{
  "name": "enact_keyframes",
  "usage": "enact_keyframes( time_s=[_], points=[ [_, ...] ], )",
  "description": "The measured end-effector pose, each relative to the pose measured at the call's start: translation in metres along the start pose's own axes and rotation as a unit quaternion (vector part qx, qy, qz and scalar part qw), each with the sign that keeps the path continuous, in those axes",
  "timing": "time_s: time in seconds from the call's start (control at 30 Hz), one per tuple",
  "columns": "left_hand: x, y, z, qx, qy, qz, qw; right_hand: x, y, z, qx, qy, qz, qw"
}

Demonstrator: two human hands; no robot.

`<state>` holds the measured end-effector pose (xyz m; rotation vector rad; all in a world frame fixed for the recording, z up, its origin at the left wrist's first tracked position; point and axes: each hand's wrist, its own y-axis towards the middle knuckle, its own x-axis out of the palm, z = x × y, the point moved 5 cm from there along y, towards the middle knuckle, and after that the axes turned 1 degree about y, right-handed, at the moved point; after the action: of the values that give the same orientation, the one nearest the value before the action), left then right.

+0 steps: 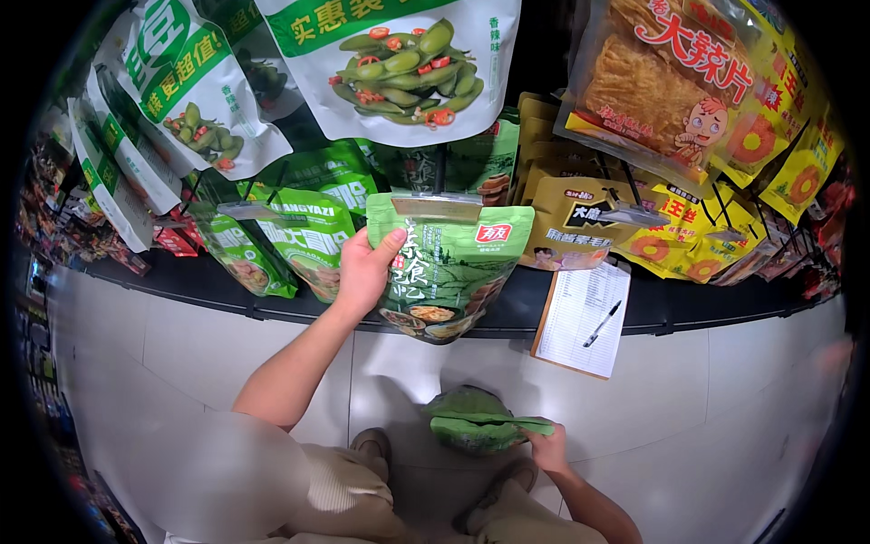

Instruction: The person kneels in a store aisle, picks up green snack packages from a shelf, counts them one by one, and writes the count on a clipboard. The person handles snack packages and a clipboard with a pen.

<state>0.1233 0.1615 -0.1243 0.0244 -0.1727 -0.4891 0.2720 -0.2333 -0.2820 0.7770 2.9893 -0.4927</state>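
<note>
My left hand [368,268] grips the left edge of a green snack pouch [452,272], which hangs at the front of a shelf hook behind a clear price-tag holder [437,208]. The thumb lies across the pouch's front. Lower down, over the floor, my right hand [548,445] pinches the top edges of two green pouches [476,421], seen from above and held side by side. To the right of the hanging pouch, a clipboard [581,319] with a printed sheet rests on the black shelf ledge, its lower part jutting past the edge. A black pen [602,324] lies on the sheet.
White edamame pouches [401,75] hang above. Bright green pouches [309,238] are on the left; brown pouches [571,224] and yellow packets [669,231] are on the right. Metal hooks stick out towards me. The black shelf edge [312,313] curves above a tiled floor [652,401].
</note>
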Motion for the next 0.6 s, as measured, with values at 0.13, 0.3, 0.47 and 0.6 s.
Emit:
enact_keyframes(
  time_s=[0.13, 0.3, 0.47, 0.6],
  points=[
    [0.004, -0.001, 0.004, 0.003, -0.046, 0.003, 0.999, 0.002, 0.001, -0.013, 0.011, -0.011, -0.004, 1.000],
    [0.007, 0.003, 0.010, -0.002, -0.063, 0.013, 0.998, 0.001, 0.000, -0.017, -0.011, -0.005, -0.002, 1.000],
    [0.007, 0.004, 0.017, 0.004, -0.061, 0.011, 0.998, 0.003, 0.000, -0.020, -0.007, -0.018, -0.019, 1.000],
    [0.007, 0.005, 0.023, 0.012, -0.068, 0.007, 0.998, 0.001, 0.001, 0.003, 0.004, 0.032, -0.026, 0.999]
  ],
)
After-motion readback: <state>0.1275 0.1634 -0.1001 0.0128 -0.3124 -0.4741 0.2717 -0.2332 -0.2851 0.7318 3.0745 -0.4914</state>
